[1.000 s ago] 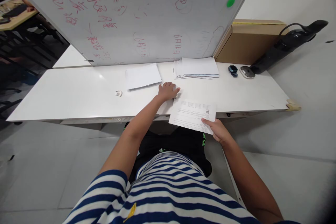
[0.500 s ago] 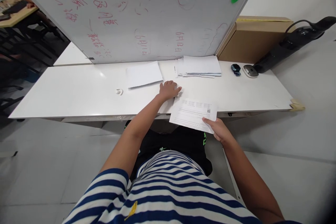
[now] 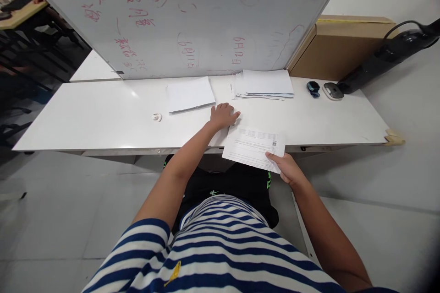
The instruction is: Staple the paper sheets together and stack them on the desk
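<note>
A printed sheet (image 3: 252, 146) lies half over the near edge of the long white table (image 3: 85, 119). My right hand (image 3: 287, 169) pinches its near right corner between thumb and fingers. Palm down on the table rests my left hand (image 3: 223, 115), fingers loosely flat and nothing visibly in them, at the sheet's far left corner. Behind it lie a single stack of white paper (image 3: 190, 94) and a thicker, uneven pile of sheets (image 3: 264, 84).
A whiteboard (image 3: 192, 13) with red writing stands along the table's far edge. A cardboard box (image 3: 343, 46), a small blue object (image 3: 313, 88), a grey mouse (image 3: 332, 91) and a black device (image 3: 388, 57) sit at the right. A small white object (image 3: 157, 116) lies left.
Both hands keep their hold and place on the sheet. Only the view has shifted slightly, so the table sits a little higher in the picture.
</note>
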Demonstrator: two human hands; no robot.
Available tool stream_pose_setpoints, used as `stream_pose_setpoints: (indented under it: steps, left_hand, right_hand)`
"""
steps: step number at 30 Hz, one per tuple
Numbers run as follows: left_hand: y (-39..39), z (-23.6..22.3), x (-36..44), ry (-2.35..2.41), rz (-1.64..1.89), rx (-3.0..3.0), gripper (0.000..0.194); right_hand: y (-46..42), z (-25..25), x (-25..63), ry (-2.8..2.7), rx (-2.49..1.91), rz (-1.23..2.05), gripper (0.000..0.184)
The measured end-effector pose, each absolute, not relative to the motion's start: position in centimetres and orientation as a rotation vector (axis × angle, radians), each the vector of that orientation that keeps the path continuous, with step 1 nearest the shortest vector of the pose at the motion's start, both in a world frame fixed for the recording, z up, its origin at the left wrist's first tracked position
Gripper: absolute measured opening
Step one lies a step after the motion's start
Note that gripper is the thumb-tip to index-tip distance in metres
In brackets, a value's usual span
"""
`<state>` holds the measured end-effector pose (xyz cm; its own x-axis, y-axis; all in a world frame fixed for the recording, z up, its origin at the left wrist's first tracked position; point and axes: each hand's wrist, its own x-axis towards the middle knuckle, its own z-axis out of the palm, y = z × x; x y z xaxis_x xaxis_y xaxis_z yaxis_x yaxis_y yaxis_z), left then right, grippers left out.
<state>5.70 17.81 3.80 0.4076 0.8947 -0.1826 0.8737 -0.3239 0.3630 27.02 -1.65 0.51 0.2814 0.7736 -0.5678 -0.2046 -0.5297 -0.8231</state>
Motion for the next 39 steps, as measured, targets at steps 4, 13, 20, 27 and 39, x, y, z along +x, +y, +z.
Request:
stream_pose_setpoints:
  steps: [4,13,20,27,39]
  left_hand:
    - [17.8,3.9,5.8,1.517,0.071,2.272,0.058]
    - [17.6,3.1,6.1,1.543,0.056,2.323,0.058]
    - [17.2,2.3,7.1,1.507,0.029,2.389,0.054]
    - [17.5,2.7,6.9,1.504,-0.047,2.425,0.053]
    - [18.6,3.6,5.7,1.464,0.022,2.213,0.065]
  right_hand:
    - [-1.6,0.5,27.1,-0.52,-1.688,1.392,0.03]
    - [-1.7,0.0,27.4,-0.5,-1.719,1.379,0.032]
    - [-1.8,-0.1,27.6,-0.521,-1.738,1.35,0.031]
    - [-1.7,-0.8,27.7,-0.506,-1.681,1.395,0.03]
    - [-2.2,-0.2,27.1,-0.452,-1.679,1.426,0.027]
